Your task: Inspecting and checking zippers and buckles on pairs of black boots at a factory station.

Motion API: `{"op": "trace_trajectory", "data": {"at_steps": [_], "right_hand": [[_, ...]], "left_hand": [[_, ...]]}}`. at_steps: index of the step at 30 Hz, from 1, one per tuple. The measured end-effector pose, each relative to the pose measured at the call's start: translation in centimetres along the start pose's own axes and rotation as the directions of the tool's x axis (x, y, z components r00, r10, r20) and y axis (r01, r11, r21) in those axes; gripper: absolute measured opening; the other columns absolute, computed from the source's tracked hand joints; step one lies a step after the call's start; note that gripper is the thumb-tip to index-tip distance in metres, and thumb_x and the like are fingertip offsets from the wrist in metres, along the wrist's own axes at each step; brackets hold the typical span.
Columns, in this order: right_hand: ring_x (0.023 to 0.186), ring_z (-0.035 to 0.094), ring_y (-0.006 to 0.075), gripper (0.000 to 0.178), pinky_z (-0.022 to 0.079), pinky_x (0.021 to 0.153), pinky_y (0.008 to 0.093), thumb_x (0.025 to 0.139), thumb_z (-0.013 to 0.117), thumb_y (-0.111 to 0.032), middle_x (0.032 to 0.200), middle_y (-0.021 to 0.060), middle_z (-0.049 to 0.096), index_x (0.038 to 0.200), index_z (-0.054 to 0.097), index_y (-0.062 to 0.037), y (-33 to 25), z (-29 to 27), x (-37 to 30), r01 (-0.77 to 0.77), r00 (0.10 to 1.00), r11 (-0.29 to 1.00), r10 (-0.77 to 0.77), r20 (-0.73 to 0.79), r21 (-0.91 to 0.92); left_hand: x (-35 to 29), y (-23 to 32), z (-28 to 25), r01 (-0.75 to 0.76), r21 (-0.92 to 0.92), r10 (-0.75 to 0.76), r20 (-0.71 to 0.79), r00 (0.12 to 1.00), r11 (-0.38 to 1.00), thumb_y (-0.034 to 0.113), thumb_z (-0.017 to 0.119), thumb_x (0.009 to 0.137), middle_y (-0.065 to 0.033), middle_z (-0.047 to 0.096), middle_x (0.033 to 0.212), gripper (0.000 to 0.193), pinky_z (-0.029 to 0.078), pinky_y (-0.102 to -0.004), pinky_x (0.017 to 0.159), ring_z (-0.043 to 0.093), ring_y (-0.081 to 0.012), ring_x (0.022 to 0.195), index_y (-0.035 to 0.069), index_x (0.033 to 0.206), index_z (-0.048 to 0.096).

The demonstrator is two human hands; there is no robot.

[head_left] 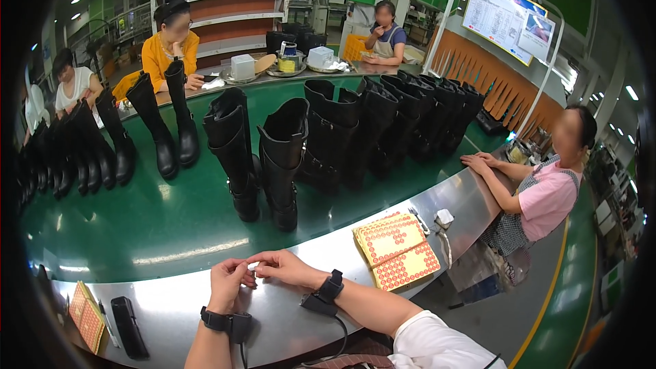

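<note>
My left hand [229, 283] and my right hand [285, 268] meet over the metal ledge [195, 297], fingertips pinched together. Between them is a small white thing [253, 266], mostly covered by the fingers and too small to name. Both hands are closed on it. To the right of my right forearm lies a stack of yellow sticker sheets [400, 253] with rows of red round stickers. A black strap with a small box and a cable sits on each wrist.
Black tall boots [279, 164] stand on the green conveyor belt [137, 239] beyond the ledge. At left lie another yellow sheet [86, 318], a pen [108, 323] and a black case [128, 328]. A crumpled white piece [444, 217] lies right. Co-workers sit across and at right.
</note>
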State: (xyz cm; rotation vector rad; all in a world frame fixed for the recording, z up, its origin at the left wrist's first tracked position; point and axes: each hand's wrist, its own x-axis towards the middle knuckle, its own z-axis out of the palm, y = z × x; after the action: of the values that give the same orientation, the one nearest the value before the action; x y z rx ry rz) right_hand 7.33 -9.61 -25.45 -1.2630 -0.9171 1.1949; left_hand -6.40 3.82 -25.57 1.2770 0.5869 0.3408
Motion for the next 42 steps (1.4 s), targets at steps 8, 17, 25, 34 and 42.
{"op": "trace_trajectory", "data": {"at_steps": [8, 17, 25, 34, 42], "right_hand": [[0.075, 0.055, 0.0071, 0.038, 0.048, 0.069, 0.0235, 0.092, 0.058, -0.012, 0.084, 0.001, 0.061, 0.129, 0.054, -0.0031, 0.1, 0.4, 0.0, 0.095, 0.995, 0.994, -0.095, 0.004, -0.058], [0.078, 0.054, 0.007, 0.036, 0.046, 0.074, 0.0232, 0.092, 0.061, -0.017, 0.084, -0.0002, 0.059, 0.126, 0.055, -0.007, -1.2, 0.9, -0.6, -0.016, 1.0, 0.992, 0.013, 0.021, 0.128], [0.079, 0.055, 0.0075, 0.035, 0.047, 0.074, 0.0236, 0.093, 0.059, -0.017, 0.085, 0.0002, 0.059, 0.124, 0.05, -0.0034, -0.1, 0.4, -0.1, -0.031, 1.0, 0.977, 0.029, 0.011, 0.212], [0.083, 0.057, 0.0087, 0.039, 0.048, 0.078, 0.0237, 0.095, 0.056, -0.015, 0.092, 0.0018, 0.06, 0.13, 0.046, -0.0019, -0.6, 0.4, -0.2, -0.087, 0.995, 0.967, 0.096, -0.028, 0.238], [0.083, 0.057, 0.0087, 0.038, 0.049, 0.078, 0.0235, 0.095, 0.055, -0.015, 0.09, 0.0013, 0.059, 0.129, 0.047, -0.0011, -0.5, 0.5, -0.1, -0.101, 0.994, 0.968, 0.109, -0.021, 0.229]], "left_hand": [[1.0, 0.1, -0.6, -0.103, 0.025, 0.106, -0.234, 0.966, 0.994, 0.006, 0.055, 0.089, -0.0087, 0.061, 0.067, 0.013, 0.05, -0.0241, 0.048, 0.059, -0.0121, 0.052, -0.006, 0.089, 0.06], [0.0, 0.7, 0.1, -0.065, -0.03, 0.062, -0.103, 0.993, 0.997, 0.01, 0.065, 0.087, -0.004, 0.064, 0.072, 0.015, 0.047, -0.0198, 0.056, 0.058, -0.0086, 0.059, -0.003, 0.094, 0.067], [0.4, 0.1, -0.4, -0.089, 0.003, 0.089, -0.06, 0.994, 0.996, 0.008, 0.065, 0.087, -0.0086, 0.068, 0.08, 0.017, 0.05, -0.0229, 0.059, 0.06, -0.0106, 0.063, -0.005, 0.098, 0.067], [0.7, 0.0, -0.5, -0.07, 0.036, 0.07, 0.003, 0.998, 0.997, 0.006, 0.06, 0.09, -0.0095, 0.067, 0.079, 0.019, 0.05, -0.0231, 0.061, 0.061, -0.011, 0.065, -0.007, 0.103, 0.065], [0.8, -0.3, -0.8, -0.063, 0.062, 0.062, 0.014, 0.998, 0.996, 0.003, 0.058, 0.09, -0.0101, 0.067, 0.079, 0.019, 0.051, -0.0234, 0.063, 0.062, -0.0121, 0.066, -0.008, 0.104, 0.064]]}}
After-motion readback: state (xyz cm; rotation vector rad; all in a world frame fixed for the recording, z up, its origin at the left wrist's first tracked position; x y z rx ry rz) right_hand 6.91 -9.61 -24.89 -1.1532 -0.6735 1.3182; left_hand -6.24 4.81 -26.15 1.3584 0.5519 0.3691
